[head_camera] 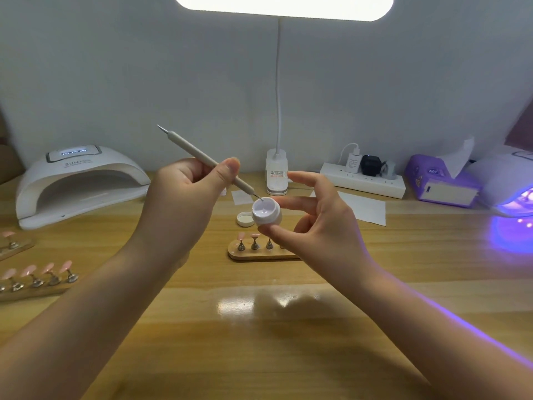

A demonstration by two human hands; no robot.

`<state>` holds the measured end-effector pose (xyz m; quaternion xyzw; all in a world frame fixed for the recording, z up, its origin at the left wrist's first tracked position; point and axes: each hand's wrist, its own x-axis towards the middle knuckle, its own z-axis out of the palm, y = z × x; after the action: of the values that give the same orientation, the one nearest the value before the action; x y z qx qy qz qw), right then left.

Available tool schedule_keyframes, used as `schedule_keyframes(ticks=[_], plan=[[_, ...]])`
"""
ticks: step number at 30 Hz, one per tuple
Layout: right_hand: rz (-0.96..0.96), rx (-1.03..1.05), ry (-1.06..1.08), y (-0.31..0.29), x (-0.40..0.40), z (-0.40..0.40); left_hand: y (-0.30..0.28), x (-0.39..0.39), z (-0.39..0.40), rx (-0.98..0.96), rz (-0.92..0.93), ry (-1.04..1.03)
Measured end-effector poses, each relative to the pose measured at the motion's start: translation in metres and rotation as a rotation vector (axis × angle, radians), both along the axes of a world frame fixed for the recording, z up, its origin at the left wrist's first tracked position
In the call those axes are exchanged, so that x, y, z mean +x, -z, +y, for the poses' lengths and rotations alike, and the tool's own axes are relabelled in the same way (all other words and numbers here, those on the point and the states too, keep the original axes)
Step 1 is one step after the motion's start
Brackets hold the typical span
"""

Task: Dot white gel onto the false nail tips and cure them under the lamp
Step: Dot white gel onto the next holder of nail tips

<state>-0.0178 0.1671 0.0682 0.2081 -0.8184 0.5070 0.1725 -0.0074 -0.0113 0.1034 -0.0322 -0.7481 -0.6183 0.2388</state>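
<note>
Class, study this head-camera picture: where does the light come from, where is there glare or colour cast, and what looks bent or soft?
Head view: the desk lamp overhead is blown out to plain white; its glare shines on the table near the front; violet light spills from the lit curing lamp at right, tinting the right forearm's edge; the wide lens bows the table's far edge; the nail tips at left look soft.

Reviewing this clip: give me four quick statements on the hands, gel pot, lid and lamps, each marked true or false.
1. The left hand holds the dotting tool with its tip in the gel pot. True.
2. The right hand rests flat on the table. False: it holds the pot up.
3. The lid is on the pot. False: it lies on the table behind it.
4. The right-side curing lamp glows purple. True.
</note>
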Motion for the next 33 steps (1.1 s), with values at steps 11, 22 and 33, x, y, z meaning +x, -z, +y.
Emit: schedule_keyframes(ticks=[11, 22, 33], plan=[[0.008, -0.005, -0.007, 0.000, -0.001, 0.001, 0.007, -0.009, -0.005, 0.295, -0.230, 0.118], [0.053, -0.050, -0.006, -0.001, -0.001, 0.002, 0.012, -0.013, -0.006, 0.356, -0.311, 0.150], [0.069, -0.070, -0.026, 0.001, -0.002, 0.003, 0.013, -0.013, -0.005, 0.411, -0.366, 0.168]])
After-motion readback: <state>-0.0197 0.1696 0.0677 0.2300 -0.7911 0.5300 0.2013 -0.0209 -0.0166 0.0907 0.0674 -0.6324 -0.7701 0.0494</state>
